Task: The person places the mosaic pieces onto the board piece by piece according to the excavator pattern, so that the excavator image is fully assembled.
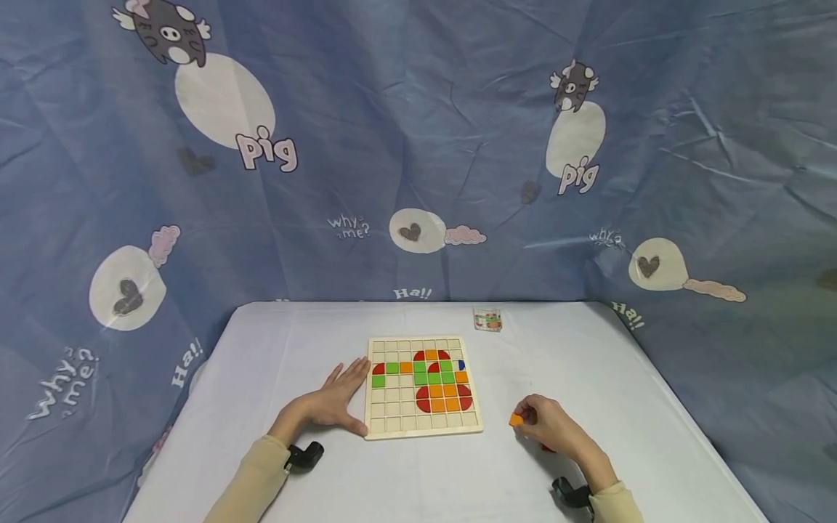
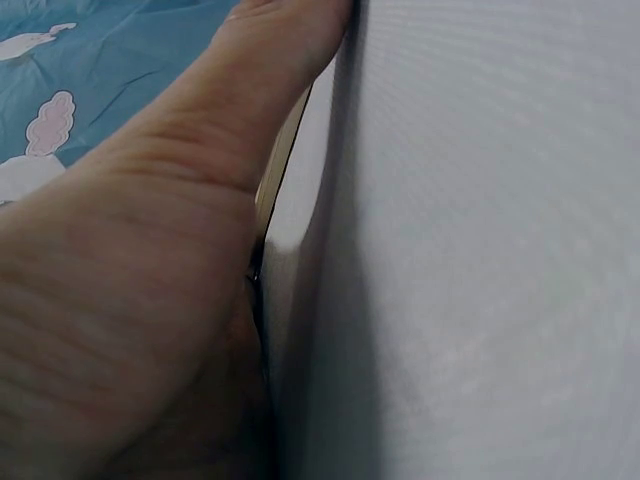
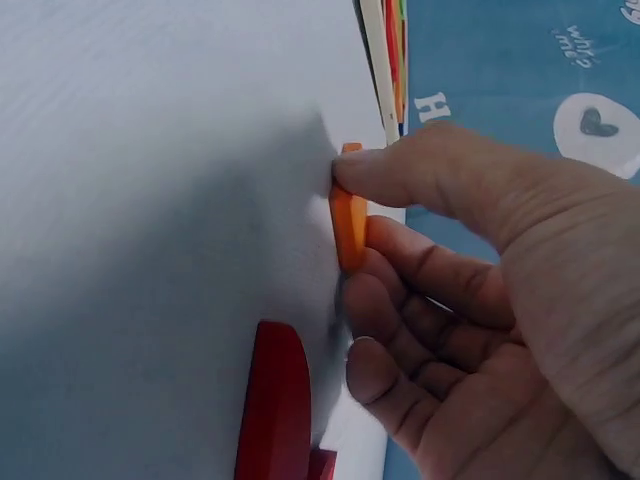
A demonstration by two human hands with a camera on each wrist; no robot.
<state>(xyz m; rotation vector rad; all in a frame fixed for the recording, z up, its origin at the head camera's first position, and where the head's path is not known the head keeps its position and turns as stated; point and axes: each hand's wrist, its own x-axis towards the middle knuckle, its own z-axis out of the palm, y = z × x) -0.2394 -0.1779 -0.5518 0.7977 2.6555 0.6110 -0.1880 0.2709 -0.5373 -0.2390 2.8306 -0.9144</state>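
Observation:
A wooden grid board (image 1: 392, 410) lies mid-table, several red, green, orange and blue tiles set in its squares. Its left edge is touched by my left hand (image 1: 333, 402), fingers and thumb spread out; in the left wrist view the hand (image 2: 150, 270) hides most of the board. Right of the board, my right hand (image 1: 552, 425) pinches an orange square tile (image 3: 350, 225) between thumb and fingers, close above the tabletop. Beneath that hand lies a red piece with a curved side (image 3: 275, 400), with part of another red piece (image 3: 322, 465) beside it.
A small picture card (image 1: 487, 319) lies near the table's far edge, beyond the board. The white table (image 1: 294, 341) is backed by a blue printed cloth (image 1: 405, 138). Black wrist cameras sit on both wrists.

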